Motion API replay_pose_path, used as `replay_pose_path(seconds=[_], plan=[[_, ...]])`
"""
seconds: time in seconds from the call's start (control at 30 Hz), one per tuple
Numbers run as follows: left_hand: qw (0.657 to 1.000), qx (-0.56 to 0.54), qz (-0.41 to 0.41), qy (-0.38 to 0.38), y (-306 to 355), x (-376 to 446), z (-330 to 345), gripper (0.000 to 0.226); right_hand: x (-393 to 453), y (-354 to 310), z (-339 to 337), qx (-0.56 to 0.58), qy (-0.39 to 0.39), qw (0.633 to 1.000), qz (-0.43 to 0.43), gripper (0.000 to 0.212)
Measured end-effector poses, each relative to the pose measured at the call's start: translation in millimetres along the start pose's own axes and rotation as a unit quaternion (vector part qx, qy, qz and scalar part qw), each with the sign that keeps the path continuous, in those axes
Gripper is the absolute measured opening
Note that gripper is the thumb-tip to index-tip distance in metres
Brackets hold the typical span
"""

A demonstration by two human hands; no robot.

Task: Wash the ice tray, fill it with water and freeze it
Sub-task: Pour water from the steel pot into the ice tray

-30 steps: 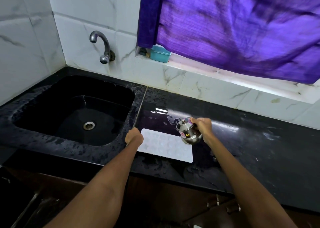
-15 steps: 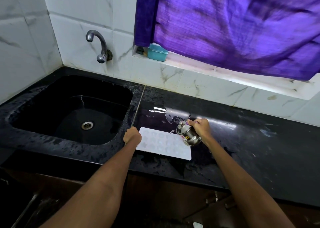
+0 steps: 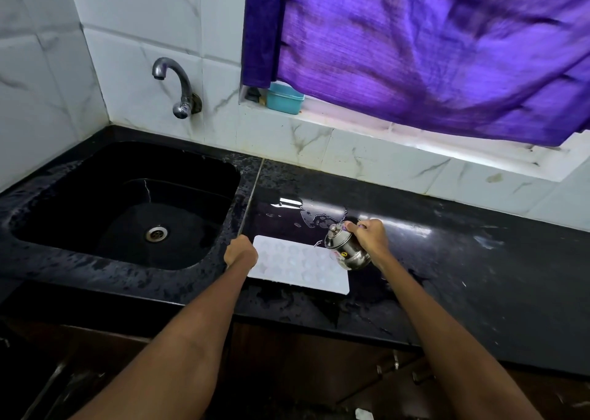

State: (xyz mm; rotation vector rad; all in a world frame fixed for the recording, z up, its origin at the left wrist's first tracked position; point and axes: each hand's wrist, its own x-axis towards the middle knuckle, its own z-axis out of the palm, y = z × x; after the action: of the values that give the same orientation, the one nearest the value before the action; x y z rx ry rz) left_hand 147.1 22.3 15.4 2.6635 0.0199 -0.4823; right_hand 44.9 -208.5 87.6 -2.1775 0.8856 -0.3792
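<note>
A flat white plastic ice tray (image 3: 298, 264) lies on the wet black desk (image 3: 463, 260). The left hand (image 3: 241, 253), fingers curled, steadies its edge; the right hand (image 3: 370, 239) grips a small steel kettle (image 3: 346, 248), tilted. Best to pour slowly, cavity by cavity.

black stone tabletop (image 3: 479, 279), wet, spotted with droplets. white ice tray (image 3: 297, 269) flat on it near front edge, left end under left-hand fingers (image 3: 238, 253). puddle (image 3: 306, 215) just beyond right-hand fingers (image 3: 360, 228). sink (image 3: 127, 202) sunk left.

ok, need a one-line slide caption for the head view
Right hand tilts a small steel kettle over a flat white ice tray on the wet black counter; left hand steadies the tray's edge.
</note>
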Motion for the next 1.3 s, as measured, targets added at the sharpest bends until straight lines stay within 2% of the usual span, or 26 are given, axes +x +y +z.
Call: replay_pose_path(seconds=[0.13, 0.4, 0.5, 0.97, 1.3], plan=[[1.000, 0.000, 0.001, -0.001, 0, -1, -1, 0.040, 1, 0, 0, 0.022, 0.003, 1.000, 0.007, 0.053], [1.000, 0.006, 0.008, 0.003, 1, -1, -1, 0.040, 7, 6, -7, 0.144, 0.020, 0.987, 0.066, 0.033], [1.000, 0.009, 0.007, 0.004, 1, -3, -1, 0.039, 8, 6, -13, 0.161, 0.029, 0.984, 0.068, 0.034], [0.999, 0.030, 0.010, 0.013, 5, -8, 0, 0.039, -1, 16, -13, -0.036, 0.038, 0.997, 0.052, 0.051], [1.000, 0.028, 0.004, 0.011, 5, -10, -1, 0.039, -1, 15, -11, -0.077, 0.036, 0.996, 0.031, 0.053]])
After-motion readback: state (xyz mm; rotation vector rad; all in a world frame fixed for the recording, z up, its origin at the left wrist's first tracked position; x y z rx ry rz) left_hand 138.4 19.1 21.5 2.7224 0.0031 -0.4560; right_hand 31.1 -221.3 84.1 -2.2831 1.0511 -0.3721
